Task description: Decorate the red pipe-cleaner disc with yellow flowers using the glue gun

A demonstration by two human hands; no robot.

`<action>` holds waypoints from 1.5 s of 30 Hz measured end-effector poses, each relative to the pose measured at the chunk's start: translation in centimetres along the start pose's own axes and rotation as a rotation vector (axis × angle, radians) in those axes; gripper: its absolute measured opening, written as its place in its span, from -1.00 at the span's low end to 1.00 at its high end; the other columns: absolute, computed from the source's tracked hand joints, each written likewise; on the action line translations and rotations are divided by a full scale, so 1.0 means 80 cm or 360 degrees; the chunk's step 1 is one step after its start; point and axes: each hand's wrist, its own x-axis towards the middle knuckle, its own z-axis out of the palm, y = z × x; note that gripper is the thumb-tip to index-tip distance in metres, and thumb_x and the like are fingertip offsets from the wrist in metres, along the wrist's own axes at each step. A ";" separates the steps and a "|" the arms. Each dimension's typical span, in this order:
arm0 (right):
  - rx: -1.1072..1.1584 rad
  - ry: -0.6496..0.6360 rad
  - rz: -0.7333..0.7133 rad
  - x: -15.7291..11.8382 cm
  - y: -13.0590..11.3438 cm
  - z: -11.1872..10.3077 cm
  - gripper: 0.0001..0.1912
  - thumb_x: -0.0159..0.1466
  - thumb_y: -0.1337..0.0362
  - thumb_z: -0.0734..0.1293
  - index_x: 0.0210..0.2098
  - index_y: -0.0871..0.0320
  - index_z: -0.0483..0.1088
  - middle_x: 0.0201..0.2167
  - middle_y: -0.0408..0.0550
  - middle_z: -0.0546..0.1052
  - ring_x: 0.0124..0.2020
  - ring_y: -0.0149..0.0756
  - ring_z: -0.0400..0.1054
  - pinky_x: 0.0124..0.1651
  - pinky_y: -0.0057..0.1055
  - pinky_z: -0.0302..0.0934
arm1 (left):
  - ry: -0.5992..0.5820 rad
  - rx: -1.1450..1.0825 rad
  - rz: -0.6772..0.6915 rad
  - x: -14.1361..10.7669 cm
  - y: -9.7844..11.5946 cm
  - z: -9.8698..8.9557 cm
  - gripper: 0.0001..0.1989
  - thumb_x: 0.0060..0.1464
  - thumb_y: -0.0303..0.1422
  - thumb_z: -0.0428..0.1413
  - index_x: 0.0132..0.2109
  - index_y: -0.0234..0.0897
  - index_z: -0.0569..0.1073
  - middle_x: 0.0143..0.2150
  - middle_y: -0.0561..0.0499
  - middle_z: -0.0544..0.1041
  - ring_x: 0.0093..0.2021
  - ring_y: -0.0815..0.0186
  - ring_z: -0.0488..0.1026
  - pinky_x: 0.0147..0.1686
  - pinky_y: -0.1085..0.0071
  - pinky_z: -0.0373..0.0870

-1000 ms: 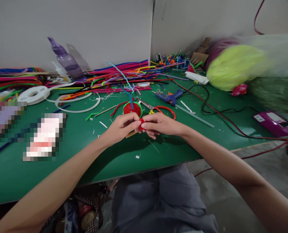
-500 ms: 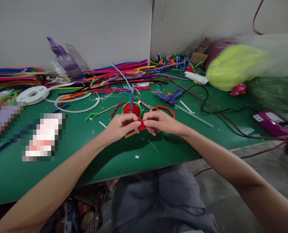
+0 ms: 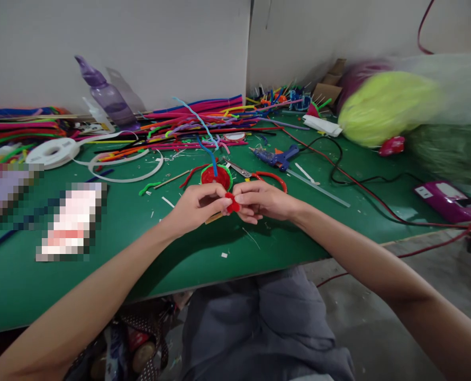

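Green bench [image 3: 204, 254] meets a pale wall [image 3: 152, 47]; above it, the left hand [image 3: 198, 206] and right hand [image 3: 264, 200] share a small red piece [image 3: 232, 203], each grip pinching one side between thumb and fingers. Light, even pressure would likely keep its lobes from flattening.

A craft workshop is being worked in here: the green surface [image 3: 287, 241] is strewn with fuzzy pipe cleaners [image 3: 227, 106], a blue glue gun [image 3: 283, 159], scissors [image 3: 255, 175] and white scraps [image 3: 224, 255], stuffed plastic bags [image 3: 386, 111] are piled at the right, and bare grey floor [image 3: 458, 275] is glimpsed below.
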 end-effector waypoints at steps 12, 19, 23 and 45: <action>-0.0376 0.0204 -0.0090 0.002 -0.007 0.004 -0.70 0.32 0.12 0.32 -0.42 0.20 0.27 -0.64 -0.28 0.32 -0.65 -0.54 0.27 -0.65 -0.61 -0.01 | 0.0211 -0.0065 0.0049 0.001 -0.004 0.003 -0.76 0.14 -0.24 0.17 -0.41 -0.31 0.42 -0.46 0.04 0.49 -0.41 0.40 0.46 -0.36 0.50 0.40; -0.0704 0.0331 -0.0264 0.003 -0.004 0.004 -0.66 0.32 0.13 0.31 -0.49 0.21 0.26 -0.64 -0.26 0.32 -0.64 -0.57 0.20 -0.59 -0.58 0.03 | 0.0168 -0.0209 0.0032 0.001 -0.010 0.004 -0.75 0.12 -0.24 0.19 -0.40 -0.31 0.40 -0.45 0.06 0.47 -0.43 0.40 0.49 -0.36 0.48 0.42; -0.0729 0.0305 -0.0307 0.001 -0.001 0.002 -0.67 0.32 0.14 0.32 -0.49 0.20 0.27 -0.65 -0.28 0.30 -0.65 -0.55 0.21 -0.57 -0.56 0.05 | 0.0092 -0.0232 -0.0037 0.002 -0.009 0.000 -0.75 0.11 -0.22 0.20 -0.38 -0.33 0.43 -0.44 0.04 0.50 -0.39 0.38 0.49 -0.33 0.47 0.42; -0.0350 0.0127 -0.0407 0.004 0.004 -0.002 -0.78 0.34 0.23 0.31 -0.39 0.21 0.29 -0.59 -0.29 0.29 -0.63 -0.57 0.28 -0.63 -0.64 0.01 | -0.0009 -0.0810 -0.0022 -0.001 -0.026 0.010 -0.87 0.15 -0.36 0.18 -0.34 -0.31 0.43 -0.40 0.04 0.52 -0.35 0.38 0.51 -0.25 0.41 0.45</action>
